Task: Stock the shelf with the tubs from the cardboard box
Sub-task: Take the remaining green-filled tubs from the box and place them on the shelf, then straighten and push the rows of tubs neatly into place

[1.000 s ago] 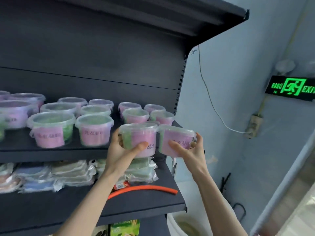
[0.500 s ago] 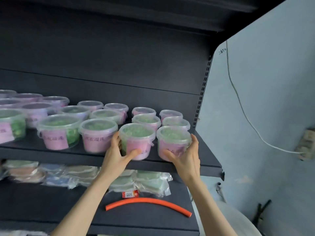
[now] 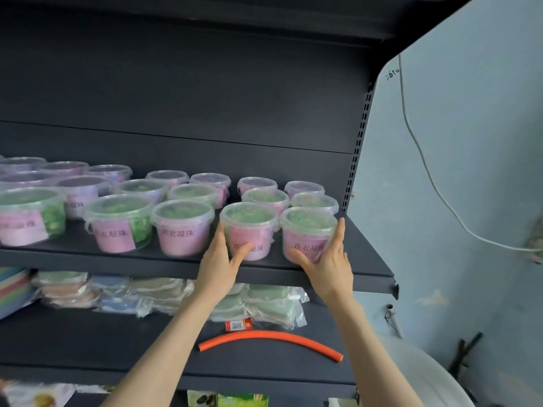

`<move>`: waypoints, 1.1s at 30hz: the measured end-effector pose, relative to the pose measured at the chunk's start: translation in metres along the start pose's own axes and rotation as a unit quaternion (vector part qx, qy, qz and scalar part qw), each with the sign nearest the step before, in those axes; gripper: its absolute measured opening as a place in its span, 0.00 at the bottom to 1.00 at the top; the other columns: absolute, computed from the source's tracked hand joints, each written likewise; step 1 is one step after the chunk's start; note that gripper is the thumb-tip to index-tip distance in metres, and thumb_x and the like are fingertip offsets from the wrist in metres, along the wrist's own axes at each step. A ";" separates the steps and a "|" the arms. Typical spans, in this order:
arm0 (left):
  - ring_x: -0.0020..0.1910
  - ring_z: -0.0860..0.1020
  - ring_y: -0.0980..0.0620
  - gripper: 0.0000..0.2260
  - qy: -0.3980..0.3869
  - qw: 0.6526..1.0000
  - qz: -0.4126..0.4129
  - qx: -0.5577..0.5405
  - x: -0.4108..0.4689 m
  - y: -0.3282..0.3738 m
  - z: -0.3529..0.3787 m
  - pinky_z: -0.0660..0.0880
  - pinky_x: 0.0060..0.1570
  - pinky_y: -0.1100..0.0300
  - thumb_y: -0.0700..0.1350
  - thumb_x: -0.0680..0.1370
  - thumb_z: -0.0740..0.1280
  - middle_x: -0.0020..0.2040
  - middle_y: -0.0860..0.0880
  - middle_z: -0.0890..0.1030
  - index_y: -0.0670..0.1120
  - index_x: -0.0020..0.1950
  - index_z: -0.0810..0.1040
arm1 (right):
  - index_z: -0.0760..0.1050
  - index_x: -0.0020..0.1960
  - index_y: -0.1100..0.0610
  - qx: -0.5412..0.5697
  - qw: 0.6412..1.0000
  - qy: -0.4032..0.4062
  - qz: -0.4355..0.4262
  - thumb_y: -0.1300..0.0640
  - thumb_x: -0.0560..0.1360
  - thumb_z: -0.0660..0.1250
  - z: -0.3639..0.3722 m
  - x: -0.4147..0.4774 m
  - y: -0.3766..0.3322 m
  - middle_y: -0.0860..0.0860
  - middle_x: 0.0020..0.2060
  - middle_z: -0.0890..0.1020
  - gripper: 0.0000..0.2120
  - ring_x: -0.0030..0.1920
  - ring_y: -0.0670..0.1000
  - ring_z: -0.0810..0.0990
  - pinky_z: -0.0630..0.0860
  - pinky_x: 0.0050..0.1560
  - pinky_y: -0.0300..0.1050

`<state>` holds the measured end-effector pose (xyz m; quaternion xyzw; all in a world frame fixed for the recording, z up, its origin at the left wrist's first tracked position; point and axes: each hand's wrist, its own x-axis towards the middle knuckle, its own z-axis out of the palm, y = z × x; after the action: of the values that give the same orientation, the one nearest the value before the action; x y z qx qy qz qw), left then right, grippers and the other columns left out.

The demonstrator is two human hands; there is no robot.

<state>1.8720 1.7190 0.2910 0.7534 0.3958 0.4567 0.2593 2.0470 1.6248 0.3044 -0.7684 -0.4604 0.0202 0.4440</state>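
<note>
My left hand [image 3: 219, 259] wraps one laundry-bead tub [image 3: 249, 230], fingers [image 3: 241, 250] curled on its pink label, thumb side against its left wall. My right hand [image 3: 329, 259] cups the neighbouring tub [image 3: 308, 233], fingers [image 3: 340, 230] pressed flat up its right side. Both tubs sit on the upper shelf [image 3: 364, 259] right at its front edge, just beside each other, closing the front row. Right of my tub, bare shelf runs to the right end. Behind, more tubs stand in rows toward the back panel. Below, an orange hose piece [image 3: 270, 340] lies near the lower shelf's front edge.
</note>
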 end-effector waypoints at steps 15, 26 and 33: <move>0.53 0.79 0.46 0.12 -0.052 0.973 0.086 0.208 -0.068 0.020 -0.069 0.73 0.47 0.55 0.49 0.78 0.62 0.53 0.51 0.83 0.48 0.60 0.77 | 0.76 0.51 0.63 -0.115 0.992 0.037 -0.031 0.57 0.77 0.62 -0.022 -0.089 -0.041 0.57 0.47 0.80 0.10 0.48 0.61 0.78 0.76 0.46 0.51; 0.40 0.82 0.48 0.09 -0.045 0.952 0.207 0.219 -0.235 0.011 -0.211 0.78 0.36 0.55 0.46 0.75 0.66 0.43 0.50 0.84 0.45 0.52 0.81 | 0.77 0.57 0.56 -0.077 0.992 -0.003 -0.100 0.55 0.78 0.62 -0.001 -0.283 -0.116 0.52 0.53 0.80 0.11 0.50 0.56 0.80 0.77 0.48 0.51; 0.51 0.80 0.49 0.12 -0.088 0.953 0.111 0.266 -0.305 -0.038 -0.294 0.75 0.49 0.54 0.48 0.76 0.67 0.53 0.50 0.82 0.47 0.57 0.80 | 0.75 0.61 0.54 -0.113 0.985 -0.090 -0.099 0.52 0.79 0.60 0.058 -0.373 -0.157 0.49 0.58 0.77 0.13 0.56 0.52 0.76 0.70 0.46 0.43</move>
<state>1.5139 1.4942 0.2469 0.8715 0.3923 0.2927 0.0302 1.6985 1.4214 0.2383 -0.7593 -0.5716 -0.0070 0.3110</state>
